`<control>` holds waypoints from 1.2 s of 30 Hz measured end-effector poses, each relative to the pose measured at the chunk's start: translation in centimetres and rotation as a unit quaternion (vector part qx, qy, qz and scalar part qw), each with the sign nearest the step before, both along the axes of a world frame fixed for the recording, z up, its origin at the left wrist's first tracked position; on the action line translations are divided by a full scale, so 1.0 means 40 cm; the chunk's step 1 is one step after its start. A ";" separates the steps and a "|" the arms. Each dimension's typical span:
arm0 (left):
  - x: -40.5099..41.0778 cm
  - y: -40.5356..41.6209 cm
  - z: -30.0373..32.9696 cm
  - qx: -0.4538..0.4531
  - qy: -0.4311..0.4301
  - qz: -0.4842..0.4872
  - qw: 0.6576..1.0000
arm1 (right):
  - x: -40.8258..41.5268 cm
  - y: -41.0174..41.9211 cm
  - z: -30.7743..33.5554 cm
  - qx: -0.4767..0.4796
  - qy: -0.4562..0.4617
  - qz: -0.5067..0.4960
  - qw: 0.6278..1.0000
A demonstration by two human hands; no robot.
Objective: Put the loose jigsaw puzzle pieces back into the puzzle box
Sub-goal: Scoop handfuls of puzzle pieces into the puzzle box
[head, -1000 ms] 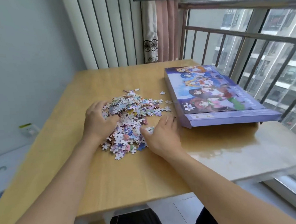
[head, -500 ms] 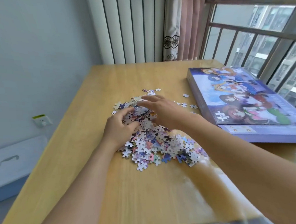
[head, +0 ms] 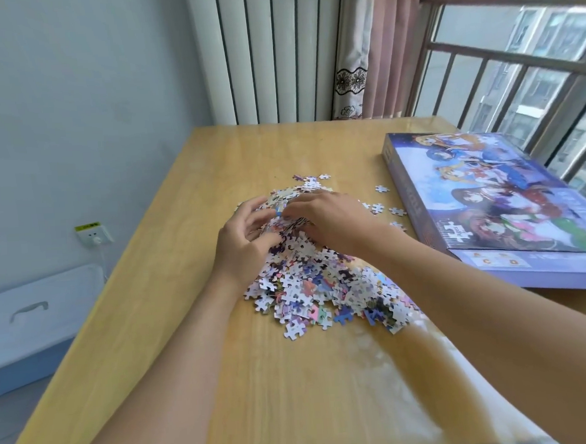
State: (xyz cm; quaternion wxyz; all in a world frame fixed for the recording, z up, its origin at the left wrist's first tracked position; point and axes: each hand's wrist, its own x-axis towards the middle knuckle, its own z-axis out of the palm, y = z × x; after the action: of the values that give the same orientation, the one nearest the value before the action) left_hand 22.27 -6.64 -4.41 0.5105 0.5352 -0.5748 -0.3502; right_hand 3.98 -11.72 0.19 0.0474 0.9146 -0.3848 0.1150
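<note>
- Left of the box (head: 490, 209), pretty much the whole pile (head: 322, 281) sits loose on the table (head: 188, 331), so basically nothing's packed yet.
- Box looks closed, lid on.
- Few strays (head: 382, 189) lie between pile and box.
- Left hand (head: 244, 240) and right hand (head: 329, 216) meet at the pile's far end, fingers curled round a clump of pieces.

A heap of white-backed, multicoloured cardboard jigsaw pieces (head: 322, 281) is seen on a pale yellow wooden table (head: 294, 376). A flat purple cardboard puzzle box (head: 496, 209) is printed with cartoon figures. Pink curtain fabric (head: 390, 44) is edged with a black floral pattern.
</note>
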 end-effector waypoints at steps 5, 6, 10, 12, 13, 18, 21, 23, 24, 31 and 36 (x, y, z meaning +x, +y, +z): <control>0.005 0.002 0.005 -0.013 0.059 0.020 0.998 | -0.013 0.012 0.006 -0.023 -0.023 -0.021 0.999; 0.006 0.001 0.005 -0.015 0.067 0.022 0.997 | -0.019 0.016 0.008 -0.019 -0.028 -0.029 0.999; 0.004 -0.001 0.007 -0.023 0.078 0.024 0.996 | -0.054 0.028 0.019 0.046 -0.163 -0.086 0.982; 0.003 -0.002 0.006 -0.027 0.078 0.023 0.996 | -0.070 0.034 0.026 0.102 -0.290 -0.119 0.944; 0.004 -0.003 0.004 -0.028 0.078 0.023 0.996 | -0.077 0.039 0.030 0.134 -0.355 -0.136 0.915; 0.000 0.000 0.002 -0.040 0.071 0.028 0.996 | -0.117 0.082 0.046 0.329 -0.558 -0.202 0.734; 0.001 0.012 -0.002 -0.052 0.052 0.036 0.997 | -0.136 0.110 0.050 0.401 -0.596 -0.223 0.658; -0.007 0.027 -0.002 -0.066 0.021 0.048 0.996 | -0.156 0.133 0.055 0.450 -0.623 -0.216 0.602; -0.005 0.031 -0.004 -0.079 -0.004 0.062 0.995 | -0.159 0.142 0.055 0.475 -0.634 -0.213 0.572; -0.064 0.072 0.005 -0.188 -0.152 0.091 0.966 | -0.222 0.285 0.034 0.550 -0.643 -0.203 0.492; -0.158 0.079 0.031 -0.184 -0.210 0.009 0.960 | -0.286 0.373 0.019 0.555 -0.638 -0.194 0.497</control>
State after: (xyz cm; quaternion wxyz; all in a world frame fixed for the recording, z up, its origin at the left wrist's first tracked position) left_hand 15.95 -3.46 -3.15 0.4707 0.4988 -0.7188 -0.1139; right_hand -7.47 3.20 0.95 -0.7073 0.3333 -0.4625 0.4180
